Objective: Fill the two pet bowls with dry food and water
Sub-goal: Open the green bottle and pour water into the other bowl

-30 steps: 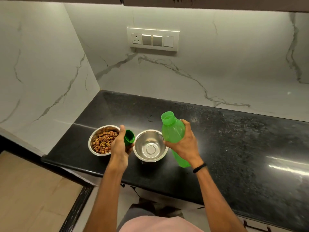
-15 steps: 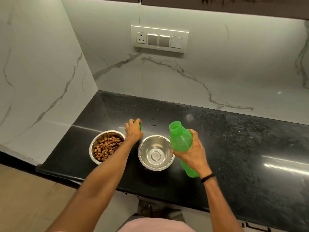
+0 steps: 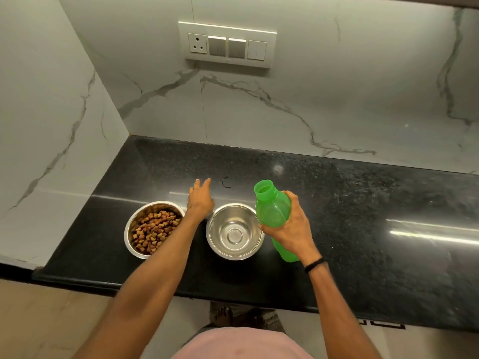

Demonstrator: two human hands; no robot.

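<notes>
On the black granite counter [image 3: 363, 216], near its front edge, we are looking at two steel bowls side by side, close but apart. Our left bowl [image 3: 153, 229] is holding brown kibble [image 3: 154, 229], heaped across most of its inside; our right bowl [image 3: 234, 231] is sitting empty and shiny, showing no water. At three o'clock from the empty bowl we are holding a green bottle [image 3: 272, 211], uncapped, its open mouth tilting toward eleven o'clock, its body just beside the bowl's rim and its base low toward the counter. Our right hand [image 3: 290, 229] is wrapping around the bottle's middle, fingers curled firmly; a dark band [image 3: 313, 265] is circling that wrist. Our left hand [image 3: 201, 200] is reaching between the bowls toward twelve o'clock, palm down with fingers stretched loosely over the counter; we cannot tell whether it is covering anything. Toward three o'clock the counter is running wide and bare to the frame's edge. At nine o'clock the marble side wall [image 3: 51, 125] is closing us in, and at twelve the backsplash with a switch panel [image 3: 228, 44] is rising.
</notes>
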